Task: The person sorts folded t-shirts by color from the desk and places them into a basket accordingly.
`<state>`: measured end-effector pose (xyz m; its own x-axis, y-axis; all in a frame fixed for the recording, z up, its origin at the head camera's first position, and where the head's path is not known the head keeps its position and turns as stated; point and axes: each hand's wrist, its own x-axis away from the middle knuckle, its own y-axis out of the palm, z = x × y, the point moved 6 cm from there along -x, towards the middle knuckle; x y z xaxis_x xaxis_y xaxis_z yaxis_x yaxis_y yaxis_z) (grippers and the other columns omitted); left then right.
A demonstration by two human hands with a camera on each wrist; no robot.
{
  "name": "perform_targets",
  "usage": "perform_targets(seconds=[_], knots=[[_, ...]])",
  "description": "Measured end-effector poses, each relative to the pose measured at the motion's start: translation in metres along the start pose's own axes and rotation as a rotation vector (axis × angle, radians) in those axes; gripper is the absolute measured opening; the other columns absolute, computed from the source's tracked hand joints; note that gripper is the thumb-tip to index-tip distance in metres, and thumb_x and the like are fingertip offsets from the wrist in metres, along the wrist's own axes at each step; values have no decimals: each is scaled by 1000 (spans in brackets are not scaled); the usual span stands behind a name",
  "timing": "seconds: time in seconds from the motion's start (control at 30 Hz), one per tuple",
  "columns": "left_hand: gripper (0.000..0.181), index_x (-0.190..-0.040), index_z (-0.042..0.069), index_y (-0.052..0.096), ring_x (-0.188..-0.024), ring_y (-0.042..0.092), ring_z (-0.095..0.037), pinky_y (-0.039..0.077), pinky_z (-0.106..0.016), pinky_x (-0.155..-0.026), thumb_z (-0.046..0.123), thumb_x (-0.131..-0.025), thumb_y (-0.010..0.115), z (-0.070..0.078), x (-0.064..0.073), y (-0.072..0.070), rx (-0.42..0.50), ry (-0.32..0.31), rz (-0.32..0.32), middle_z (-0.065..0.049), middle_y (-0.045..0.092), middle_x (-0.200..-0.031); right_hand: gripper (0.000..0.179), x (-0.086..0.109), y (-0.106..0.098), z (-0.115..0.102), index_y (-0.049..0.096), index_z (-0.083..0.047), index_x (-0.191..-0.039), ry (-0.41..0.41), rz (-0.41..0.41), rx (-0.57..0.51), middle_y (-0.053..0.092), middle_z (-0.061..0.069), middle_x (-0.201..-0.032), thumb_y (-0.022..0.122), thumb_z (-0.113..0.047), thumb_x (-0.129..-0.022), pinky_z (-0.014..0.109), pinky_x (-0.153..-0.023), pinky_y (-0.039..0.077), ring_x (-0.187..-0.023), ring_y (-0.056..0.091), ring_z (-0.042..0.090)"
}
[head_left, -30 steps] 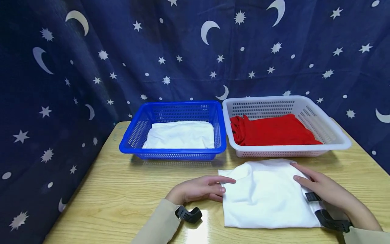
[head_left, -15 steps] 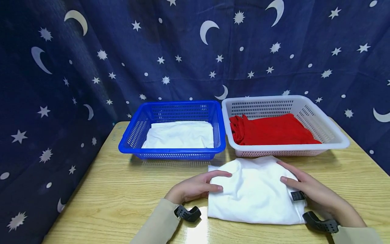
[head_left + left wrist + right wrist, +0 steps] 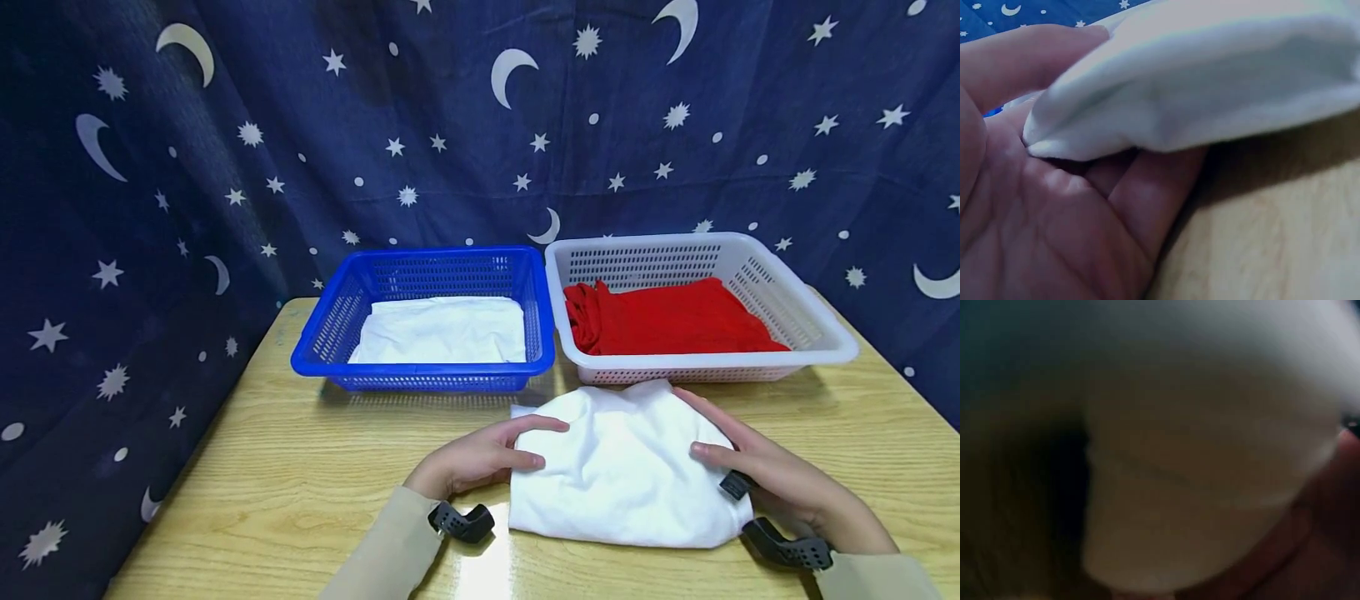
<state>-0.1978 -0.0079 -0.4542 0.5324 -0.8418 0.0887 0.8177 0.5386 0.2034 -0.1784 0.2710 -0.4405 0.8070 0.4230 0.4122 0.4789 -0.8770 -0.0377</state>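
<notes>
Two baskets stand along the far edge of the tabletop (image 3: 322, 467): a blue basket (image 3: 420, 369) with folded white fabric (image 3: 442, 332) and, nearer the far right corner, a white basket (image 3: 712, 360) with red fabric (image 3: 675, 322), blocking the way beyond the white cloth (image 3: 622, 483). The left hand (image 3: 476, 457) pinches its left side, thumb above, fingers beneath; the right hand (image 3: 765, 471) grips its right side.

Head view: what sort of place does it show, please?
Probably an indoor tabletop work area: there is a table, a curtain hanging behind it, and a white cloth.
</notes>
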Motion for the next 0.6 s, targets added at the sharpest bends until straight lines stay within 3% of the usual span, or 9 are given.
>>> perform_targets(seconds=[0.1,0.2,0.33,0.43,0.6], knots=[[49,-134,16,39,-99,52,-16,45,-37,-85,1,-88,49,3,2,0,11,26,-30,4,31,-134,64,0,4,0,11,-50,-137,13,-61,-26,-8,-7,-145,45,-18,-92,50,-85,41,-125,12,27],[48,-134,15,38,-91,55,-17,46,-41,-83,4,-89,49,4,4,1,57,32,-53,3,51,-101,65,0,6,-4,10,-46,-139,-57,-99,6,-7,-8,-145,43,-14,-93,40,-90,38,-125,16,10],[48,-135,16,38,-87,58,-19,46,-45,-80,7,-89,50,6,6,2,121,34,-62,-2,54,-68,66,3,9,-12,8,-38,-142,-168,-140,-54,-6,-6,-147,40,-8,-93,34,-91,39,-119,28,-2],[49,-135,16,37,-95,58,-22,46,-47,-81,7,-89,49,7,7,5,150,22,-91,-7,61,-87,65,9,11,-20,8,-33,-143,-230,-165,-134,-4,-3,-147,36,-3,-93,34,-92,40,-121,30,4],[50,-136,17,36,-101,56,-24,45,-47,-83,8,-89,50,11,7,11,143,9,-143,-11,55,-110,64,19,13,-34,10,-28,-144,-299,-117,-92,2,-4,-147,37,-3,-90,27,-91,39,-122,25,7]])
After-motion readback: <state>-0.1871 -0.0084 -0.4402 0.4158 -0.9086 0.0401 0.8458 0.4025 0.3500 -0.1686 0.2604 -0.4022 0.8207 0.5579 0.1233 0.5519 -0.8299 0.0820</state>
